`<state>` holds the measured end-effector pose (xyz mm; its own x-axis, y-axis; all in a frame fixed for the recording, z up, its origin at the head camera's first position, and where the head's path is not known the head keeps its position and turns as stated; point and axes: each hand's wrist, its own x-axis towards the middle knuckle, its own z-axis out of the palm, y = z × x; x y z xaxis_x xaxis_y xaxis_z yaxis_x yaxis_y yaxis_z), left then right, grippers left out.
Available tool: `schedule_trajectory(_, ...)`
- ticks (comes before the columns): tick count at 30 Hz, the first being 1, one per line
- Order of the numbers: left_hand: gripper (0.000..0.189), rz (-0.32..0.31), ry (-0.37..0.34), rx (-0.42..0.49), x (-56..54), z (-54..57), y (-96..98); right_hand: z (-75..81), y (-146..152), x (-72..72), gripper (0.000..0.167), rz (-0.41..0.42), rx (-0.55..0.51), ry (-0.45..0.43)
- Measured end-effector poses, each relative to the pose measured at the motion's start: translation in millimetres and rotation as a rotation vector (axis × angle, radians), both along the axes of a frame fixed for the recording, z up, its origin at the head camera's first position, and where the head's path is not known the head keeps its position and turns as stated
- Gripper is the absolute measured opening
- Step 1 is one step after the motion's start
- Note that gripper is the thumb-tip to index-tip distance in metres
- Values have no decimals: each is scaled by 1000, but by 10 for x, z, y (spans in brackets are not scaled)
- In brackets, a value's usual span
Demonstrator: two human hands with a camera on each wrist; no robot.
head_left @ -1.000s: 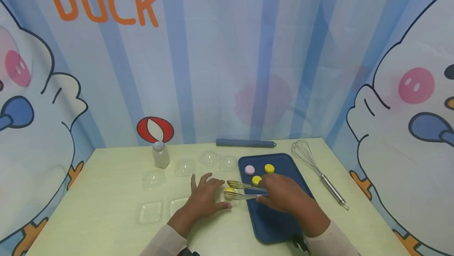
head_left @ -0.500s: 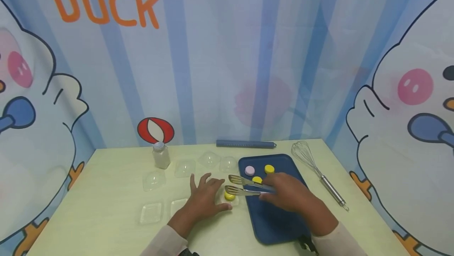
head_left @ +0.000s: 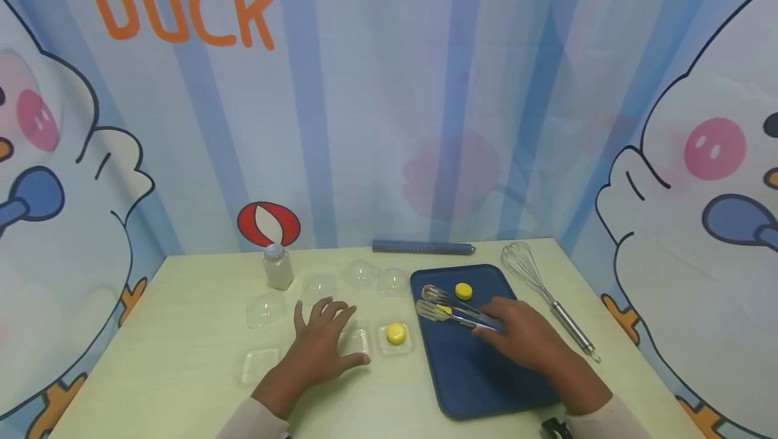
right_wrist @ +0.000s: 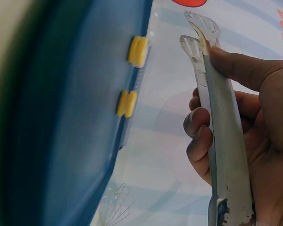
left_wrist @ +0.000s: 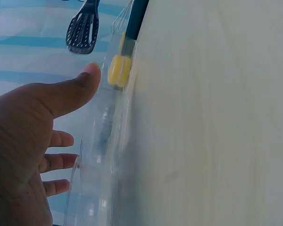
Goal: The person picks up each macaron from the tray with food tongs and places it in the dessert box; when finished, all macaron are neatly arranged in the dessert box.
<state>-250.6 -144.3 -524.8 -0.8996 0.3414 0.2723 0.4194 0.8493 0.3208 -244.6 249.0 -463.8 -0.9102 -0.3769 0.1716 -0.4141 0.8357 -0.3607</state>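
Observation:
My right hand (head_left: 523, 334) grips metal tongs (right_wrist: 228, 127), their slotted heads apart above the upper left of the blue tray (head_left: 474, 385). A yellow macaron (head_left: 464, 291) lies on the tray; a second yellow macaron (head_left: 445, 309) is partly covered by the tongs, which also hide the pink macaron's spot. Left of the tray, one yellow macaron (head_left: 396, 333) sits on a small clear square base (head_left: 389, 350). My left hand (head_left: 319, 344), fingers spread, is at another clear base (head_left: 358, 343), partly hiding it. Whether it touches that base, I cannot tell.
Several clear domed lids (head_left: 360, 274) stand toward the back. Another clear base (head_left: 260, 365) lies at the left. A small jar (head_left: 278, 267) is at the back left, a dark blue bar (head_left: 423, 247) at the back edge, a whisk (head_left: 550, 300) right of the tray.
The tongs have moved right and back over the tray, away from the yellow macaron on the base. My left hand has drawn leftward from that base to the neighbouring one.

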Motion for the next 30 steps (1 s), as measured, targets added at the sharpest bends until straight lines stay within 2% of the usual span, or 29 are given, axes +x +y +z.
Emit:
schedule_trajectory(7, 89, -10, 29, 0, 74, 38, -165, -75, 85, 4, 24, -30, -24, -10)
schedule_trajectory(16, 80, -28, 37, 17, 86, -35, -263, -175, 182, -29, 35, -72, -14, 36)
schedule_trajectory(22, 75, -41, 93, 42, 118, -81, -290, -224, 206, -28, 41, -79, -10, 37)
schedule_trajectory(26, 74, -44, 112, -1, 112, -103, -286, -248, 214, -30, 41, -93, -7, 30)
schedule_trajectory(30, 74, -39, 102, -39, 109, -108, -270, -282, 218, -24, 40, -111, 13, 22)
